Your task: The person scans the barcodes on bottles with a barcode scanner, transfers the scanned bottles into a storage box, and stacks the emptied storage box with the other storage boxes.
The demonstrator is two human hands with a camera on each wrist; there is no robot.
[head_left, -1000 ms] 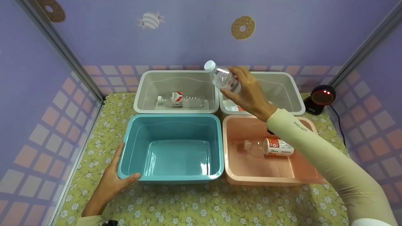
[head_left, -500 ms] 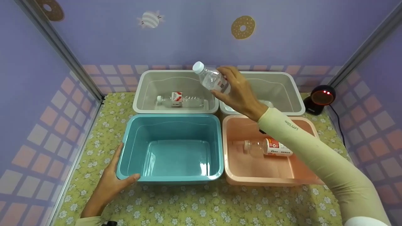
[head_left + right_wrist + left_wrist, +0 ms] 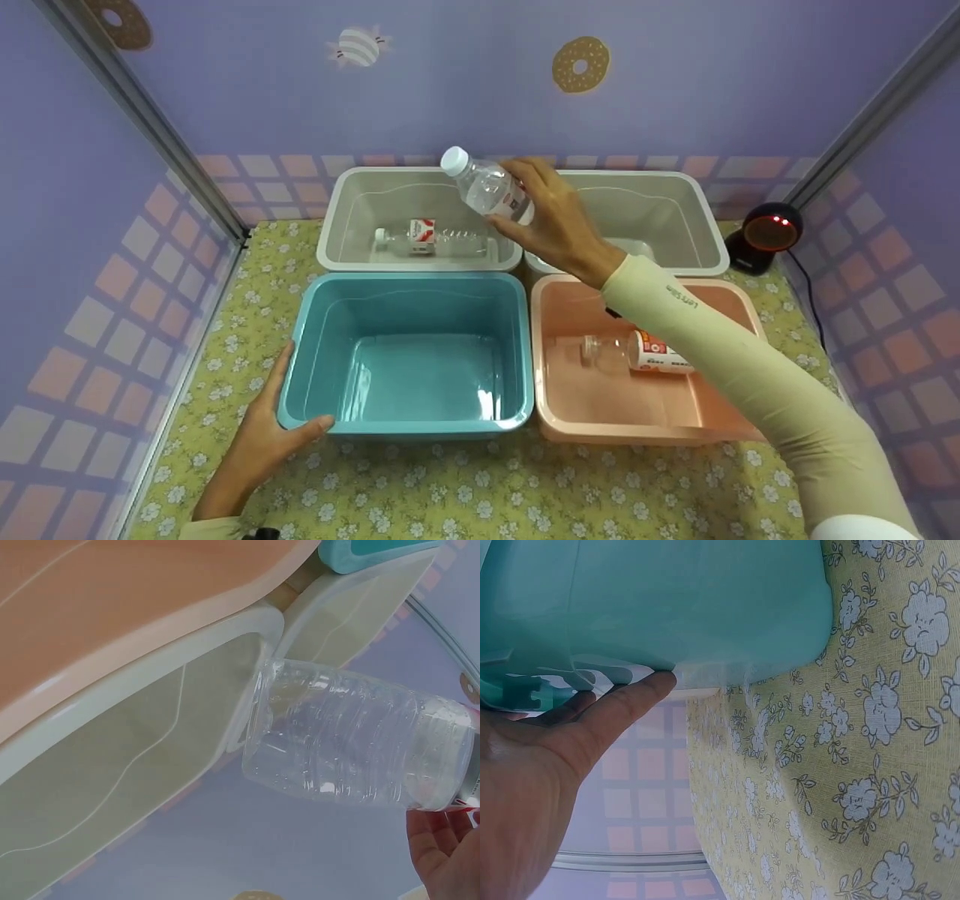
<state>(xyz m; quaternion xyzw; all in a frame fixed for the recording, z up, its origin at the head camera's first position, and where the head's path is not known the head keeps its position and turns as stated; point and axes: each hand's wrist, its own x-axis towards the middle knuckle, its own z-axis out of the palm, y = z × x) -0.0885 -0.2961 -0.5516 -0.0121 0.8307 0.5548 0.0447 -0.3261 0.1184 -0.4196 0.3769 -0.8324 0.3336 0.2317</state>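
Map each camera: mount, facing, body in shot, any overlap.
Head: on the head, facing forward and down over the turquoise tub, peach tub and grey tubs; left hand, right hand and sleeves show.
Left wrist: worn there, facing the turquoise tub's outside and floral tablecloth; left hand shows.
Right wrist: worn there, facing the held clear bottle and grey tubs; part of the right hand shows.
Head and right wrist share the bottle in the right hand.

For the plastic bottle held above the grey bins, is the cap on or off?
On: the head view shows a white cap covering the top of the plastic bottle; its tightness is unclear.
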